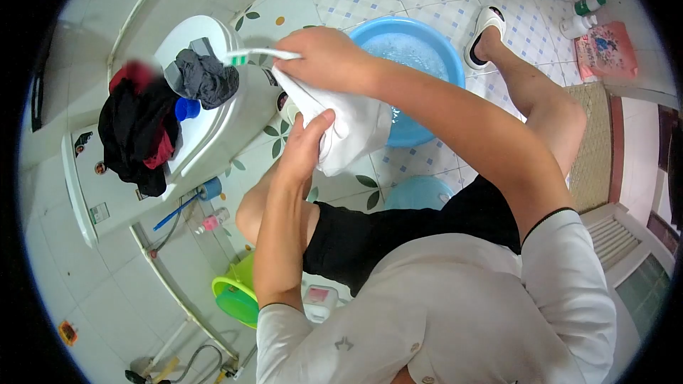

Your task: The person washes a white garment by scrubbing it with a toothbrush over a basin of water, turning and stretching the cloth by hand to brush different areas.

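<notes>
A white cloth (pixel 356 131) hangs bunched between my hands, its right part in front of the blue basin. My left hand (pixel 306 144) is closed on its lower left edge, thumb on top. In my right hand (pixel 320 57) is a white toothbrush (pixel 263 52) with green and white bristles, its head pointing left. The cloth's upper corner reaches just under my right hand; whether those fingers also grip it is hidden. Sudsy water fills the blue basin (pixel 459 75), which stands on the floor partly behind my right forearm.
Dark grey clothing (pixel 206 77), black and red clothing (pixel 131 131) and a blue cup (pixel 187 108) lie on the white toilet (pixel 213 149) at left. A light-blue tub (pixel 420 192) sits between my legs. Green basins (pixel 236 302), bottles (pixel 589 5) and a pink bag (pixel 606 53) stand around.
</notes>
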Tool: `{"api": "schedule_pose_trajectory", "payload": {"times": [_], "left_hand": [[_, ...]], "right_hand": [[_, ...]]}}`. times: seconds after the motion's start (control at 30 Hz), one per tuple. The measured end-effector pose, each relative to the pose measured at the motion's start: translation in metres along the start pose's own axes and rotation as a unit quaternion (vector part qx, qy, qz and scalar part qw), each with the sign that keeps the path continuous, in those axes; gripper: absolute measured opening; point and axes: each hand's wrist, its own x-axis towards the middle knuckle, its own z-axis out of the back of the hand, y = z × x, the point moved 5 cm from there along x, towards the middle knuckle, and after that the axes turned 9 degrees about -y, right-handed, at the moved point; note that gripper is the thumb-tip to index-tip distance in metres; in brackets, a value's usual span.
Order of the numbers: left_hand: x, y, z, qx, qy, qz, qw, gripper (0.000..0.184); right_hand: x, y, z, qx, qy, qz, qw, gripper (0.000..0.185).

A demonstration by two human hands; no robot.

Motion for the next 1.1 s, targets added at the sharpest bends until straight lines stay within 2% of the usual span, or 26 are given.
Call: {"api": "schedule_pose_trajectory", "payload": {"times": [0.07, 0.13, 0.2, 0.3, 0.37, 0.43, 0.57, 0.63, 0.67, 0.73, 0.87, 0.9, 0.93, 1.03, 1.1], "left_hand": [[-0.002, -0.004, 0.002, -0.015, 0.005, -0.030, 0.999, 0.068], [-0.008, -0.004, 0.000, -0.069, 0.001, -0.002, 0.998, 0.066], [-0.008, -0.004, -0.001, -0.068, -0.001, -0.009, 0.998, 0.065], [-0.007, -0.004, -0.001, -0.060, -0.003, -0.022, 0.998, 0.064], [-0.006, -0.004, -0.002, -0.054, -0.001, -0.027, 0.998, 0.063], [-0.005, -0.004, -0.005, -0.048, 0.014, -0.037, 0.998, 0.063], [-0.002, -0.007, -0.011, -0.074, 0.039, -0.045, 0.995, 0.062], [0.002, -0.015, -0.013, -0.173, 0.091, -0.078, 0.978, 0.062], [0.005, -0.016, -0.010, -0.171, 0.091, -0.079, 0.978, 0.062], [0.010, -0.021, 0.000, -0.262, 0.087, -0.078, 0.958, 0.065], [0.014, -0.032, 0.017, -0.340, 0.045, -0.104, 0.933, 0.063], [0.011, -0.035, 0.018, -0.346, 0.034, -0.104, 0.932, 0.063], [0.011, -0.036, 0.019, -0.345, 0.035, -0.103, 0.932, 0.063], [0.011, -0.039, 0.023, -0.407, 0.070, -0.095, 0.906, 0.063], [0.010, -0.040, 0.023, -0.411, 0.083, -0.090, 0.903, 0.063]], "right_hand": [[-0.007, -0.015, 0.007, 0.024, -0.036, -0.014, 0.999, 0.027], [-0.022, -0.051, 0.021, 0.080, -0.114, -0.139, 0.980, 0.029], [-0.051, -0.086, 0.031, 0.196, -0.128, -0.275, 0.932, 0.033], [-0.109, -0.128, 0.032, 0.219, -0.101, -0.350, 0.905, 0.035], [-0.133, -0.125, 0.027, 0.237, -0.082, -0.386, 0.888, 0.035], [-0.154, -0.119, 0.020, 0.265, -0.052, -0.482, 0.833, 0.036], [-0.149, -0.106, 0.006, 0.306, -0.046, -0.497, 0.811, 0.034], [-0.141, -0.099, -0.002, 0.364, -0.023, -0.455, 0.812, 0.030], [-0.140, -0.099, -0.004, 0.366, -0.024, -0.454, 0.812, 0.030], [-0.135, -0.095, -0.009, 0.414, -0.030, -0.423, 0.806, 0.020], [-0.143, -0.099, 0.002, 0.385, -0.073, -0.428, 0.814, 0.016], [-0.149, -0.108, 0.003, 0.364, -0.110, -0.446, 0.810, 0.019], [-0.155, -0.116, 0.006, 0.342, -0.147, -0.464, 0.804, 0.022], [-0.169, -0.126, 0.005, 0.321, -0.141, -0.506, 0.788, 0.026], [-0.169, -0.121, 0.002, 0.336, -0.155, -0.492, 0.788, 0.027]]}}
